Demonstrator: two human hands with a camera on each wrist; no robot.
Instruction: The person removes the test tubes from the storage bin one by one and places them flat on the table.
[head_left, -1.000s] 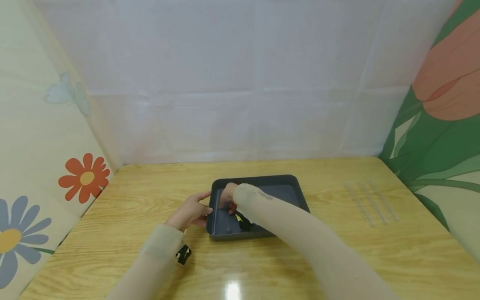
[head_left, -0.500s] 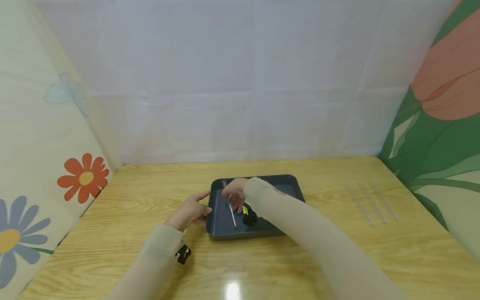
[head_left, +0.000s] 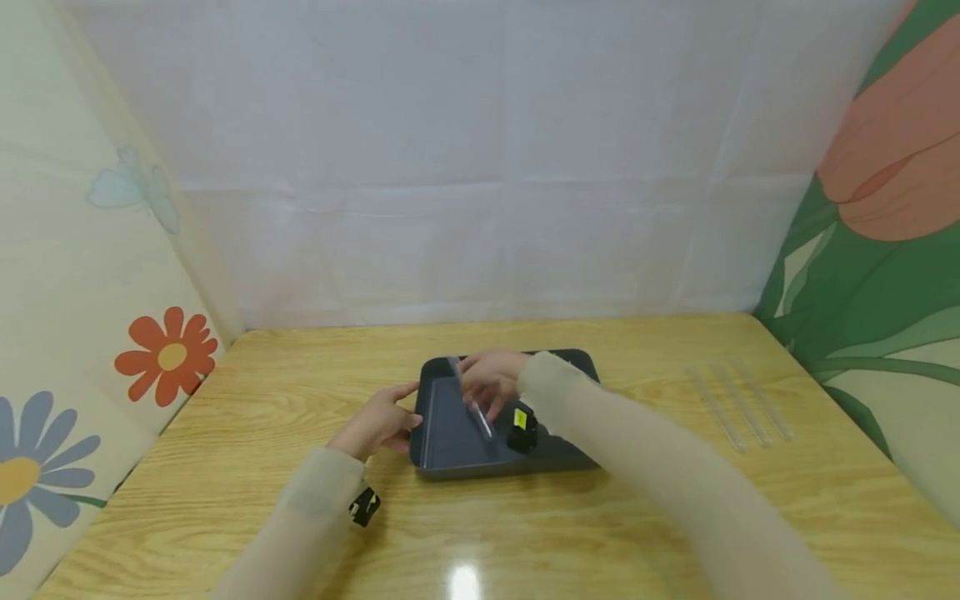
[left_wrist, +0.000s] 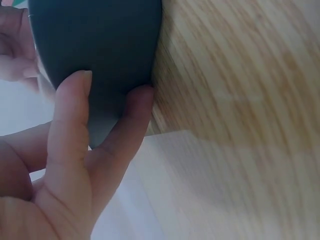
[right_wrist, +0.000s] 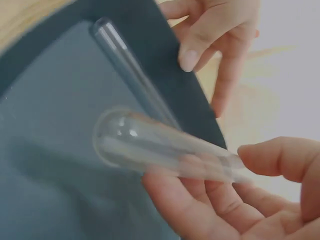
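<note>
In the head view a dark grey tray (head_left: 510,468) lies on the table. My left hand (head_left: 381,421) touches its left end, and in the left wrist view two fairly straight fingers (left_wrist: 72,115) press on the outer wall. Over the tray, my right hand (head_left: 495,377) holds a clear test tube (right_wrist: 135,140) between thumb and fingers. The tube is tilted, its rounded end pointing down toward the tray floor. Another clear test tube (right_wrist: 131,67) lies inside along the tray's left wall, close to the left hand. Its far end is hidden behind the held tube.
Three clear tubes (head_left: 738,404) lie side by side on the wooden table (head_left: 225,433), right of the tray. A white sheet (head_left: 495,167) hangs behind the table. Flower-patterned panels (head_left: 60,275) flank it on both sides.
My right hand has lifted a test tube from the tray's left part and moved rightward with it, tilting it. The left hand has stayed at the tray's end.
</note>
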